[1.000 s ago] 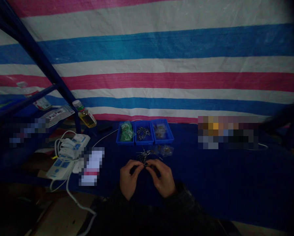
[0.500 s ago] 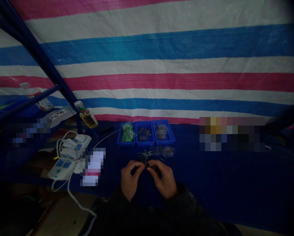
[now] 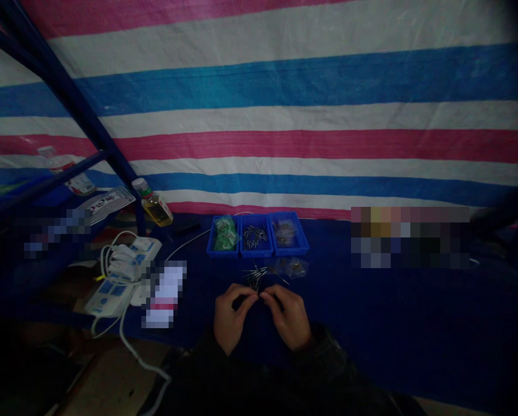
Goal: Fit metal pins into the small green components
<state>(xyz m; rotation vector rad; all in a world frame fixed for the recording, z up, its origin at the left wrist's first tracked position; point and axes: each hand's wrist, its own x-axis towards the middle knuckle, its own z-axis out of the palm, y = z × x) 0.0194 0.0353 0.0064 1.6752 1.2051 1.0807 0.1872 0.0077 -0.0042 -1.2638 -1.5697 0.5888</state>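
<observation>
My left hand [image 3: 234,315] and my right hand [image 3: 288,316] almost meet at the fingertips over the blue table. Both are closed in a pinch, thumb against forefinger; whatever sits between the fingertips is too small and dark to name. Just beyond them lies a loose pile of thin metal rods [image 3: 255,276], shaped like rivets or pins. To its right is a clear plastic bag [image 3: 295,267] with small parts. Behind stand three joined blue bins: the left bin [image 3: 224,252] has green packets, the middle bin [image 3: 256,253] similar metal rods, the right bin [image 3: 291,251] clear bags.
On the left lie a white power strip [image 3: 107,297] with plugs and cables, and a blurred-out pale object [image 3: 166,294]. A bottle of yellowish liquid [image 3: 157,209] stands behind them by a blue metal frame [image 3: 79,112]. Striped sheeting [image 3: 284,144] hangs along the back; blurred items [image 3: 408,237] sit at right.
My left hand's fingertips have shifted slightly to the right and my right hand's fingertips have moved a little. Both hands stay pinched by the pile; the rods and bins look unchanged.
</observation>
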